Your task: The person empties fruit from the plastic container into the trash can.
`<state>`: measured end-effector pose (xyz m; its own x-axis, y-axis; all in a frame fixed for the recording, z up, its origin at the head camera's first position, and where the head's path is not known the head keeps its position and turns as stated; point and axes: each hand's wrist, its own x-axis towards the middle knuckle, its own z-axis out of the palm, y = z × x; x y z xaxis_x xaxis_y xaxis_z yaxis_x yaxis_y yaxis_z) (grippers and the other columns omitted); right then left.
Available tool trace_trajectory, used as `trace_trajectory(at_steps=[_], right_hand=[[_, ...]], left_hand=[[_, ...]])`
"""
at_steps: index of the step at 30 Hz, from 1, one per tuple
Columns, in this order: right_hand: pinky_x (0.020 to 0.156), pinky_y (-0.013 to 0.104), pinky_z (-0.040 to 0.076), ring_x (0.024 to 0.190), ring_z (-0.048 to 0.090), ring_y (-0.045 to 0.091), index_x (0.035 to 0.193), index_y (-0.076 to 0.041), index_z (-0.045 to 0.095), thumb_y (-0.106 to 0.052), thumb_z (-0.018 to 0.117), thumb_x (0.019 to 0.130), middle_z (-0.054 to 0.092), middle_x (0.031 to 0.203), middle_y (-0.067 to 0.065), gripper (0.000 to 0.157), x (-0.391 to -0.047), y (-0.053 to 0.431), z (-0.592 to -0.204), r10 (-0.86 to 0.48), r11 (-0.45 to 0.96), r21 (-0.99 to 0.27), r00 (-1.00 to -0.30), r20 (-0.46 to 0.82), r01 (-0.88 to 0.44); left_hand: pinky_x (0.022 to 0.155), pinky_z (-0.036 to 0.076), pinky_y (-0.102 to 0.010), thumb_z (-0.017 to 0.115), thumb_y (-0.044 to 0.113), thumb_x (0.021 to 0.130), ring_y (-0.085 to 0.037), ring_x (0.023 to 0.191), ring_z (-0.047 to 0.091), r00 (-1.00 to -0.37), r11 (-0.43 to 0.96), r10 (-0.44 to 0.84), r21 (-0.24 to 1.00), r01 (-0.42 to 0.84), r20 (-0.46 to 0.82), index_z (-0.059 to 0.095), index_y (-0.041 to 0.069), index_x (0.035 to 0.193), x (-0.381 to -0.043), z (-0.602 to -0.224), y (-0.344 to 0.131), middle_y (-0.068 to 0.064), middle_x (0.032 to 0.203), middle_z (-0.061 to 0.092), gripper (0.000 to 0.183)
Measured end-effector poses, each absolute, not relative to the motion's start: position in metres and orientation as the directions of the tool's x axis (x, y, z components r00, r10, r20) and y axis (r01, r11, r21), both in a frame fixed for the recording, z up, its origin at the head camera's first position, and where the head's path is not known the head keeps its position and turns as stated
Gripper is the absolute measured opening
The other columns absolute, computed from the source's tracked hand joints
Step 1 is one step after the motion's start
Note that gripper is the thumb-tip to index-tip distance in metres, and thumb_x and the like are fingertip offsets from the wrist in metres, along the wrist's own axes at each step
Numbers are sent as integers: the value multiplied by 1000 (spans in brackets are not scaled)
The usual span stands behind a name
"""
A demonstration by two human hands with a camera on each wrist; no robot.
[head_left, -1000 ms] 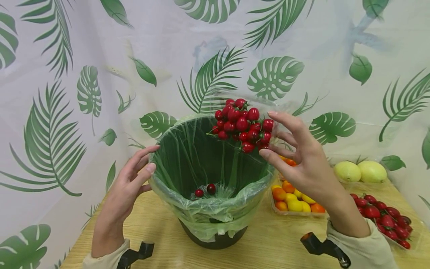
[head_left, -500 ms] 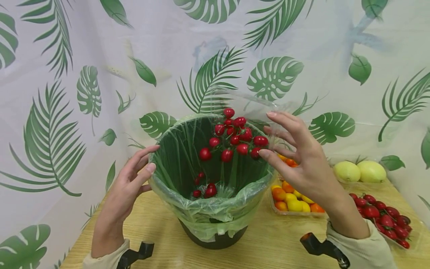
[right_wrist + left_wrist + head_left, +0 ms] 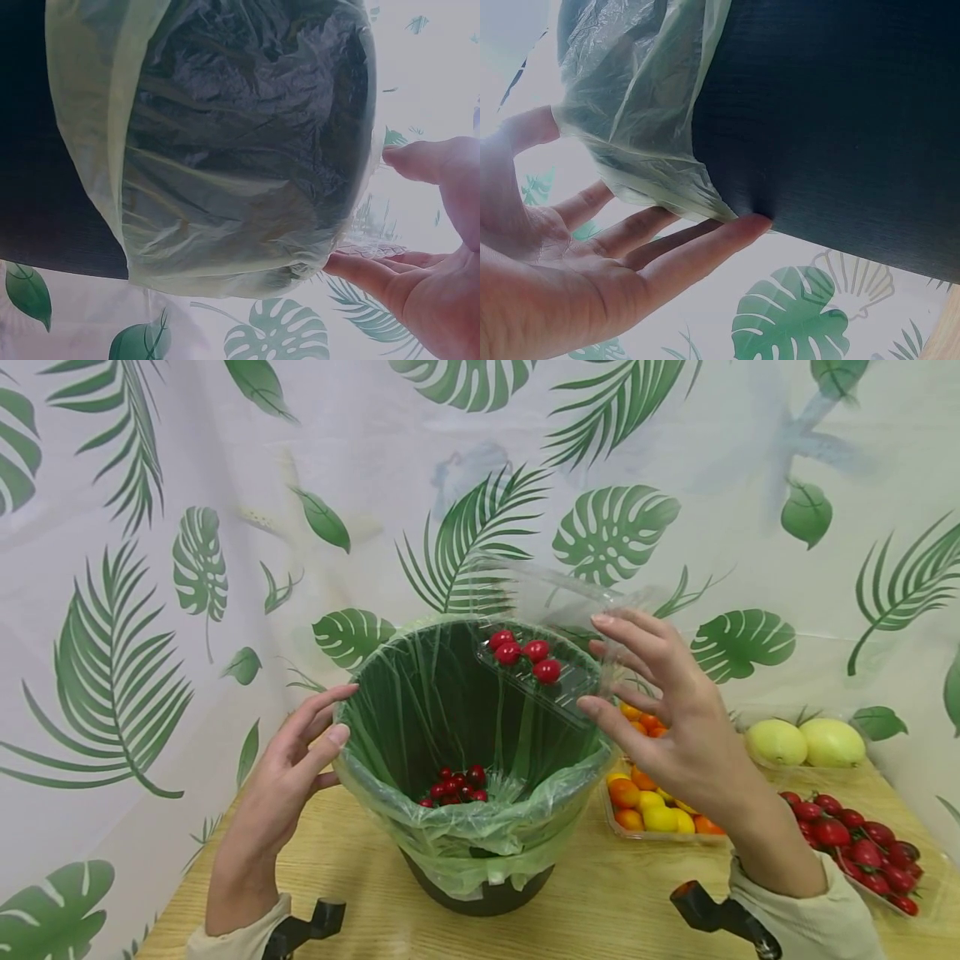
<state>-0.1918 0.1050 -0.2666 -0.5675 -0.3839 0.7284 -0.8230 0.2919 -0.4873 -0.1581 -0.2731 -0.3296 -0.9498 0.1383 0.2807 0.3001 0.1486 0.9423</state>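
The box [image 3: 572, 683] tilts over the bin [image 3: 491, 897], four tomatoes [image 3: 536, 650] in it, just left of your right grip [image 3: 686, 718], whose thumb and fingers pinch its right end. That grip reaches in from the lower right. Your left grip [image 3: 288, 768], spread, touches the bin's left side.

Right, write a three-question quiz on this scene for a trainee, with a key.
1. Multiple choice: what holds the clear container? A) left grip B) right grip C) neither
2. True or false: the bin liner is bright red.
3. Count: how many red fruits show in the held container?

Key: 1. B. 2. False; the bin liner is pale green. 3. Four.
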Motion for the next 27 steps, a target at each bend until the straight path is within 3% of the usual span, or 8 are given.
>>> trace_trajectory(at_steps=[8,14,18,21,27], right_hand=[[91,31,52,134,53,29,151,-7,47,18,77,81,34,160,7,80,-189,105,-268,-402,332,-442,-549,733,-834],[92,31,52,136,52,26,150,-5,47,19,77,80,33,160,11,80,-189,106,-268,-405,339,-424,-537,740,-840],[93,30,51,135,53,26,150,-5,46,18,77,81,34,161,7,79,-187,107,-269,-393,335,-439,-547,739,-834],[94,29,50,135,53,26,151,-3,43,17,75,83,34,161,8,77,-184,111,-269,-378,286,-463,-543,750,-839],[97,27,50,134,53,26,154,1,28,16,65,91,28,161,19,74,-178,127,-272,-348,36,-580,-554,756,-814]], left_hand=[[86,54,-37,49,21,110,-30,154,15,-948,146,139,941,304,285,43,18,156,-159,-330,-273,-8,168,21,46],[86,54,-36,49,21,110,-31,154,16,-949,151,137,940,304,285,43,17,156,-159,-330,-273,-8,167,21,47],[86,54,-36,49,20,110,-31,154,17,-949,153,136,940,304,285,43,17,156,-159,-331,-273,-8,168,21,47],[86,54,-36,49,21,109,-32,154,17,-949,153,136,940,304,284,43,17,156,-159,-331,-273,-9,168,21,47],[86,53,-37,49,22,109,-30,154,16,-950,153,134,942,300,281,43,18,156,-159,-331,-273,-7,168,22,47]])
